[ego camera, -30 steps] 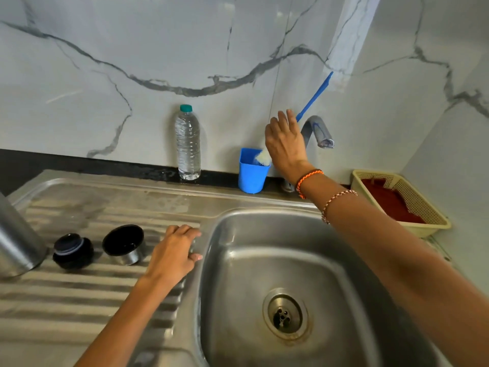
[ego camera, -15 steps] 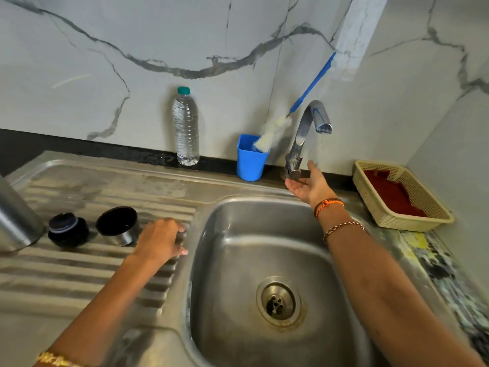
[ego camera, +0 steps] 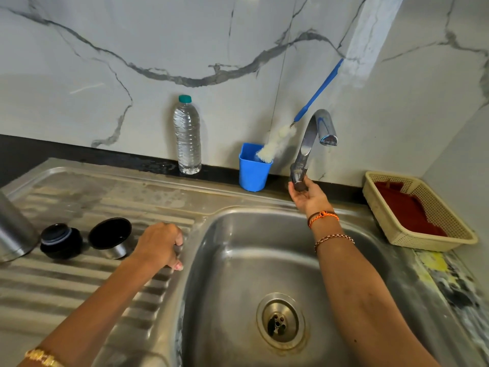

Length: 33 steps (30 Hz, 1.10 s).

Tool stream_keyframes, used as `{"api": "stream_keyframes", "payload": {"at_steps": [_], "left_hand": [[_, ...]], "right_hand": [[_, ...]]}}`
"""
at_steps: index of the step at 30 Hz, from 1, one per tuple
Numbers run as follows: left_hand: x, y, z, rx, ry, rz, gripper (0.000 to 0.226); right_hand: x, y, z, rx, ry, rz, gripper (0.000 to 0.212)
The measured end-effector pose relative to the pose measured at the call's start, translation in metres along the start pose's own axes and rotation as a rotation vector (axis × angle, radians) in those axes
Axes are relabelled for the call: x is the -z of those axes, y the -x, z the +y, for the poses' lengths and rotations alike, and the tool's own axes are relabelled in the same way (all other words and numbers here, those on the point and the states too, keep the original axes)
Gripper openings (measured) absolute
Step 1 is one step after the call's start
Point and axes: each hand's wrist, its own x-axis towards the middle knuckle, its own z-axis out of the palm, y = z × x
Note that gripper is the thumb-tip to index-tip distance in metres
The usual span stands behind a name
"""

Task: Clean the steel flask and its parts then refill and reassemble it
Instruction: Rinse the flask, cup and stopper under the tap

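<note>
The steel flask body (ego camera: 13,229) stands at the far left edge of the drainboard, mostly cut off. Beside it lie its black stopper (ego camera: 60,241) and its steel cup lid (ego camera: 110,237), mouth up. My left hand (ego camera: 161,245) rests with curled fingers on the ridge between drainboard and sink basin (ego camera: 238,260), holding nothing that I can see. My right hand (ego camera: 307,194) reaches palm up to the base of the tap (ego camera: 312,139), fingers around its knob. No water runs from the spout.
A blue cup (ego camera: 251,170) behind the sink holds a bottle brush (ego camera: 277,140) with a long blue handle. A clear water bottle (ego camera: 187,136) stands against the marble wall. A cream basket (ego camera: 418,210) with a red cloth sits at the right.
My right hand let go of the brush, dropped from the blue cup to the tap's base and closed on the knob. My left hand's fingers curled on the sink edge.
</note>
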Motion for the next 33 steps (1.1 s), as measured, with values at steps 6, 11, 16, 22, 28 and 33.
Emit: {"api": "stream_keyframes", "payload": {"at_steps": [6, 11, 16, 22, 28, 33], "left_hand": [[-0.003, 0.004, -0.003, 0.028, 0.009, -0.014, 0.057], [-0.002, 0.005, -0.002, 0.031, 0.007, 0.007, 0.054], [-0.002, 0.006, -0.001, 0.006, 0.021, 0.033, 0.053], [-0.001, 0.006, -0.005, 0.011, 0.023, 0.041, 0.053], [0.000, 0.006, -0.002, 0.011, 0.030, 0.054, 0.052], [-0.002, 0.005, -0.002, 0.006, 0.024, 0.052, 0.053]], "right_hand": [[0.003, -0.008, 0.006, 0.021, 0.147, 0.027, 0.011], [0.000, -0.011, 0.008, 0.070, 0.193, 0.105, 0.012], [0.002, -0.006, 0.004, 0.106, 0.210, 0.146, 0.012], [-0.001, 0.003, 0.008, 0.111, 0.259, 0.132, 0.012], [-0.005, 0.006, 0.008, 0.107, 0.208, 0.124, 0.033], [-0.004, 0.005, 0.007, 0.103, 0.223, 0.146, 0.027]]}}
